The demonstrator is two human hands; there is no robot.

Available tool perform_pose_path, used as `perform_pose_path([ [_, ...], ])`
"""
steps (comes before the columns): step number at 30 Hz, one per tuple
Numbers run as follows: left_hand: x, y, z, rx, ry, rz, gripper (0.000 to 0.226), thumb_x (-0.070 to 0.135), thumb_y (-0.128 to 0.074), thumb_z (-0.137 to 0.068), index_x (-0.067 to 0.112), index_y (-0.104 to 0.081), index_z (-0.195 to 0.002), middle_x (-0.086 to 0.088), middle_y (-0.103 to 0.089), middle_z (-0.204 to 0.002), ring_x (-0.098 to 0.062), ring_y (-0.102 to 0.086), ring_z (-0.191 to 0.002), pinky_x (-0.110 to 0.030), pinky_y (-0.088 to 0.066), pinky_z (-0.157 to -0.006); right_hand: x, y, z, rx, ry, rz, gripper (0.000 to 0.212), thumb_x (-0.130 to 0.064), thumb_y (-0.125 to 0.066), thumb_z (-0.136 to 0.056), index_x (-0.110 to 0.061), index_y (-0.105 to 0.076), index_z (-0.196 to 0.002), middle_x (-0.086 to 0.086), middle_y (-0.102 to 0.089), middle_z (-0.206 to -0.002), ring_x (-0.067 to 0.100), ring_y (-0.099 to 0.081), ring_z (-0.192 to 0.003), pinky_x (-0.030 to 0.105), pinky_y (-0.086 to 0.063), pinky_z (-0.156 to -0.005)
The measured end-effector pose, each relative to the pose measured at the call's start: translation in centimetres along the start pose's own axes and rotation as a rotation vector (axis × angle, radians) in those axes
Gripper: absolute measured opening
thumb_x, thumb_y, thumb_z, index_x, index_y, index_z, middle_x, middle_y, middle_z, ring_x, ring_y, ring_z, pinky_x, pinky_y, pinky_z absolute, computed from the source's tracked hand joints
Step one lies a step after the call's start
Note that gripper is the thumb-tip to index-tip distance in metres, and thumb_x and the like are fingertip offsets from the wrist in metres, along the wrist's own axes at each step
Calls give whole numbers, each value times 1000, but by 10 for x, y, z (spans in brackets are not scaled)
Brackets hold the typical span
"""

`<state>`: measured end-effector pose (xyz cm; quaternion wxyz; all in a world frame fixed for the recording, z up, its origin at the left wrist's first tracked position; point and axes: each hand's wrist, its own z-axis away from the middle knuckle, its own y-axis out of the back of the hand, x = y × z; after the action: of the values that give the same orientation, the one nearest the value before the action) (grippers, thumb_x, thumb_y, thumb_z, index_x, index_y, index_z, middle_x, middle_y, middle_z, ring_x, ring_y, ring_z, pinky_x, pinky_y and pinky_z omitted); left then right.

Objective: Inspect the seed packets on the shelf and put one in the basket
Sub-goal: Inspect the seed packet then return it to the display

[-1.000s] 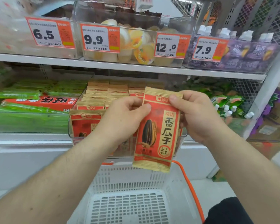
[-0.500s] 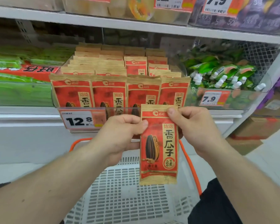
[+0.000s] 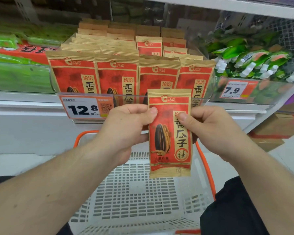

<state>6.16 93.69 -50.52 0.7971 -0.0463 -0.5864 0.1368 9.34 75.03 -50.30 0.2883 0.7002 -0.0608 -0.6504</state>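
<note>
A red and tan sunflower seed packet [image 3: 170, 143] hangs upright above the white basket [image 3: 136, 197]. My left hand [image 3: 126, 126] pinches its left edge and my right hand [image 3: 210, 128] pinches its right edge, thumbs on the front. Behind it, rows of the same seed packets [image 3: 115, 72] stand in a clear bin on the shelf. The basket has an orange handle [image 3: 205, 165] and nothing lies in it.
A 12.8 price tag [image 3: 85, 107] hangs on the bin's front. Green pouches with white caps [image 3: 249, 65] fill the bin at right, with a 7.9 tag [image 3: 234, 89]. Green and red packs [image 3: 15, 56] lie at left. Cardboard boxes [image 3: 277, 126] stand on the floor at right.
The packet has come down from in front of the shelf to just over the basket, both hands still holding it. The view has tilted down and the upper shelf has left the frame.
</note>
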Motion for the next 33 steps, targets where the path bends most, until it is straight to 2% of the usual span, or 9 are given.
perform_pose_path([
  [2,-1,0,0,0,-3,0,12,14,-68,-91,6,-73,-97,-7,-77,-84,-13,-71,-68,-27,-57,-57,0,1,1,-29,-26,-12,56,-53,-58,-75,1,-71,-83,22,-71,-78,19,-59,-58,41,-52,-60],
  [6,0,1,-1,23,-16,25,15,15,-69,-90,7,-72,-102,-4,-77,-82,-13,-72,-67,-28,-58,-57,-5,4,8,-194,-113,38,47,-59,-56,-71,-18,-74,-87,3,-76,-77,10,-61,-59,31,-53,-61],
  [9,2,2,-1,37,-20,59,14,14,-69,-90,7,-70,-102,-3,-76,-78,-12,-71,-63,-27,-58,-55,-6,5,8,-198,-93,66,47,-60,-55,-70,-21,-75,-89,-2,-76,-76,9,-61,-59,30,-54,-62],
  [15,3,3,1,41,-18,88,3,12,-69,-90,11,-69,-93,-1,-74,-72,-11,-68,-58,-26,-56,-52,-6,3,8,-193,-75,9,43,-55,-57,-72,-18,-74,-84,2,-76,-75,12,-60,-58,32,-53,-60],
  [20,2,6,-2,64,-4,114,18,12,-70,-89,7,-69,-106,-4,-75,-79,-13,-70,-62,-26,-56,-52,-2,6,11,-314,-101,-40,43,-53,-67,-75,-20,-74,-102,8,-78,-92,25,-65,-74,35,-52,-64],
  [24,1,6,-2,58,2,115,19,12,-70,-90,6,-70,-107,-5,-76,-82,-13,-71,-64,-28,-57,-54,-3,8,12,-329,-93,-54,38,-47,-65,-75,-22,-73,-102,6,-78,-92,26,-66,-76,34,-52,-64],
  [26,1,6,-3,58,5,115,19,12,-70,-90,6,-70,-108,-6,-77,-84,-15,-71,-66,-29,-58,-56,-4,8,12,-340,-95,-76,44,-58,-69,-75,-24,-74,-101,9,-78,-93,26,-66,-75,33,-53,-63],
  [29,0,7,-3,70,12,119,22,13,-70,-90,6,-70,-110,-8,-77,-89,-15,-72,-70,-30,-58,-56,-3,10,14,-407,-110,-59,65,-72,-82,-55,-33,-71,-106,25,-72,-100,43,-67,-81,32,-56,-63],
  [33,0,7,-4,71,26,127,24,13,-70,-90,6,-69,-112,-9,-77,-91,-16,-73,-71,-29,-57,-55,-8,13,15,-411,-104,9,57,-42,-90,-66,-25,-66,-115,30,-71,-95,49,-63,-77,29,-55,-59],
])
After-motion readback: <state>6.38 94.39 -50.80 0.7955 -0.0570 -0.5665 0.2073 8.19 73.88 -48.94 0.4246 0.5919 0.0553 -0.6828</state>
